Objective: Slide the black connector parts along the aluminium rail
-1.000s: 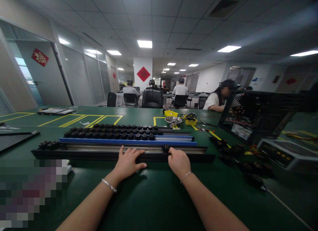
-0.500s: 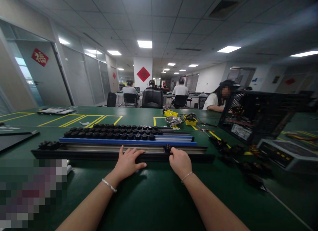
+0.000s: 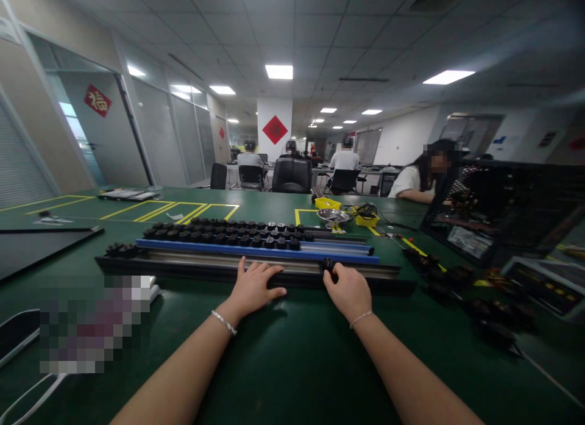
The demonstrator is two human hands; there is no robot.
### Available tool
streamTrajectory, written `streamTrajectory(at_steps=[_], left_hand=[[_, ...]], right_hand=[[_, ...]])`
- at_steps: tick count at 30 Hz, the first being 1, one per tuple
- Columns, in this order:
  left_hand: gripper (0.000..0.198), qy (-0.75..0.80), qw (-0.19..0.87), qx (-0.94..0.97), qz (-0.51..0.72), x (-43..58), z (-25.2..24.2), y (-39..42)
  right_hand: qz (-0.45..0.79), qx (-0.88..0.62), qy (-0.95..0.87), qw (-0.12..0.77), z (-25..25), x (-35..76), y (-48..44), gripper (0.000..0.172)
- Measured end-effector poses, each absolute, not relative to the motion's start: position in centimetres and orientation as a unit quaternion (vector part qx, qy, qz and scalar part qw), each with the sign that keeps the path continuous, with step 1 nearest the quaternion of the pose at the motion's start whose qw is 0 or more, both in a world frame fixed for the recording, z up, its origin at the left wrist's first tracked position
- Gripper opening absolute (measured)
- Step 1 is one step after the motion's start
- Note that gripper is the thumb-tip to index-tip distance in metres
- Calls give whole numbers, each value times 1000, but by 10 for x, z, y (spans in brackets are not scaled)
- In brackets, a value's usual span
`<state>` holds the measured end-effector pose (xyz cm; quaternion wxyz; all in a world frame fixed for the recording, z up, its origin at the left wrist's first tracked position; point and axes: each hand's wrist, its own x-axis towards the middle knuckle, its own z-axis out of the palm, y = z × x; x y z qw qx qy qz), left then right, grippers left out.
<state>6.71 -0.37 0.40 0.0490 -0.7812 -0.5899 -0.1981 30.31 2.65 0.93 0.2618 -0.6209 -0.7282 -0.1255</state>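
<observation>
1. view has swung slightly left since the earlier frame; both hands sit at the same spots on the rail, no real travel.
2. right hand point(image 3: 350, 291): fingers curled narrow around a small black piece point(image 3: 328, 265) sitting in the black rail point(image 3: 183, 267), right of its middle. fingertips are hidden behind the knuckles, so the grip itself is a judgement.
3. left hand point(image 3: 253, 288): flat and spread wide, palm down on the rail's near edge, holding nothing, bracing it by the look of it.
4. behind the rail: a blue rail point(image 3: 219, 249), then a row of black pieces point(image 3: 228, 233) already lined up.
5. loose black pieces point(image 3: 457, 285) lie on the green counter point(image 3: 292, 352) to the right, near an open computer case point(image 3: 503, 211).
6. step in hand, my read: seating or sliding that piece along the rail slot.
7. next move calls for keeping the piece square to the slot and the left hand pressing the rail down so it doesn't skid.
</observation>
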Motion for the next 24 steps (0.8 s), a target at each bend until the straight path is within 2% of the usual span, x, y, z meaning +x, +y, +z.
streamTrajectory(at_steps=[7,13,24], left_hand=[[51,-588,48,-780,-210,69,4,-4],[50,-591,43,-778,-210,69,4,-4],[47,-597,41,-773,-211,70,4,-5]], right_hand=[[-73,-680,-672,284,11,296,36,26],[-53,-700,-628,336,7,292,38,30],[-47,-674,-641,364,3,293,39,20]])
